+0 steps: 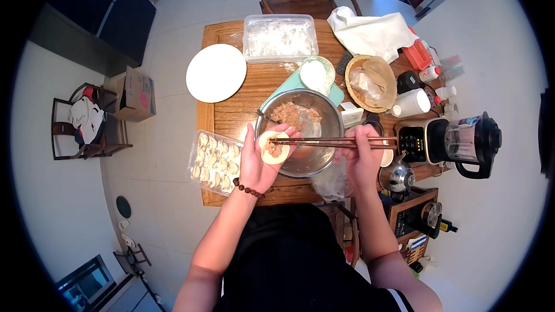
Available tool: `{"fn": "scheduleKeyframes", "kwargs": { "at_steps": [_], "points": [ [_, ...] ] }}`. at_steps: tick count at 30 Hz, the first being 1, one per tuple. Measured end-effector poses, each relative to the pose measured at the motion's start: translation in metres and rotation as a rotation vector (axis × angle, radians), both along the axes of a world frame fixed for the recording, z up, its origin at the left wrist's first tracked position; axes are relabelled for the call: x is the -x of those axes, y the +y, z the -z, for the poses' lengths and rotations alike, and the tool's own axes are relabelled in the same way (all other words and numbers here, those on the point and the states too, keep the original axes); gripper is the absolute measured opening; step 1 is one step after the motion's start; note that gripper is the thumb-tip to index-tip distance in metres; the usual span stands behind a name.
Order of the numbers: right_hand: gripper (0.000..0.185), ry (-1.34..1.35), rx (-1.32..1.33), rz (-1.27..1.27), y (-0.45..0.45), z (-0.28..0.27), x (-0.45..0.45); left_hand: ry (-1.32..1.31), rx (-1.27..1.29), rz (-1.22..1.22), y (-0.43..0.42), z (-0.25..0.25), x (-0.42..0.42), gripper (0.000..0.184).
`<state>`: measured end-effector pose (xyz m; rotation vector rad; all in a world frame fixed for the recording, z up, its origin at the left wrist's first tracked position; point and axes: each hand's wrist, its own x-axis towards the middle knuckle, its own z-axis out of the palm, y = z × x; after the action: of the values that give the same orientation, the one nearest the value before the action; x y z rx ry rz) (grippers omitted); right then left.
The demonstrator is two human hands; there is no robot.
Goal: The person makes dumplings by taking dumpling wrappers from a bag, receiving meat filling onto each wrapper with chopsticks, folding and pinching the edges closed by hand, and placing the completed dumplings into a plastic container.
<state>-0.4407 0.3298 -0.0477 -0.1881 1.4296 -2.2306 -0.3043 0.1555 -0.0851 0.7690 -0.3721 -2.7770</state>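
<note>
A round dough wrapper (267,156) lies on the palm of my left hand (254,164), with some meat filling (274,149) on it. My right hand (363,153) grips a pair of long brown chopsticks (324,142), whose tips touch the filling. Behind and under both hands is a steel bowl (334,114) with more filling (292,114) inside. To the left of my left hand, a clear tray (193,167) holds several folded dumplings (217,162). A beaded bracelet is on my left wrist.
Around the wooden table (222,117) are a white plate (216,73), a floury plastic container (280,37), a bowl of flour (315,76), a wicker basket (388,89), a white cloth (370,32), a kettle (399,176) and a blender (468,138). A chair (298,4) stands behind.
</note>
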Motion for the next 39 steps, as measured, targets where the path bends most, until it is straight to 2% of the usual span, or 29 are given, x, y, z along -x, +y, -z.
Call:
{"fn": "scheduleKeyframes", "kwargs": {
  "at_steps": [3,7,10,11,13,18,20,24,26,31,36,39],
  "points": [
    [0.02,0.046,-0.023,-0.079,0.0,0.006,0.001,0.007,-0.022,0.012,0.001,-0.003,0.0,0.078],
    [0.019,0.025,0.047,-0.013,0.007,0.002,0.002,0.0,-0.042,-0.002,-0.001,-0.003,-0.003,0.079],
    [0.019,0.25,0.025,-0.112,0.014,0.011,0.003,0.054,-0.041,0.0,-0.002,-0.001,-0.004,0.079],
    [0.019,0.25,0.025,-0.112,0.017,0.011,0.003,0.048,-0.07,-0.013,-0.002,-0.002,-0.004,0.079],
    [0.017,0.596,-0.075,-0.201,0.023,0.012,0.003,0.041,-0.097,-0.027,-0.002,-0.004,-0.004,0.079],
    [0.014,0.631,0.018,-0.144,0.023,-0.009,0.004,0.049,-0.142,-0.016,-0.004,-0.003,-0.006,0.081],
    [0.017,0.837,-0.132,-0.246,0.028,-0.005,0.011,0.048,-0.157,-0.016,-0.002,-0.008,-0.004,0.081],
    [0.018,0.806,-0.09,-0.203,0.026,-0.005,0.01,0.068,-0.184,-0.018,-0.003,-0.01,-0.004,0.08],
    [0.019,0.473,0.141,-0.082,0.026,-0.012,0.008,0.064,-0.181,-0.022,-0.003,-0.008,-0.005,0.08],
    [0.018,0.632,-0.02,-0.242,0.026,-0.014,0.013,0.031,-0.19,-0.031,-0.001,-0.017,-0.002,0.08],
    [0.018,0.449,-0.041,-0.195,0.019,-0.007,0.01,0.031,-0.156,0.006,-0.001,-0.017,-0.002,0.08],
    [0.017,0.455,-0.065,-0.161,0.019,-0.015,0.011,0.024,-0.15,0.003,-0.001,-0.018,-0.002,0.08]
  ]
}}
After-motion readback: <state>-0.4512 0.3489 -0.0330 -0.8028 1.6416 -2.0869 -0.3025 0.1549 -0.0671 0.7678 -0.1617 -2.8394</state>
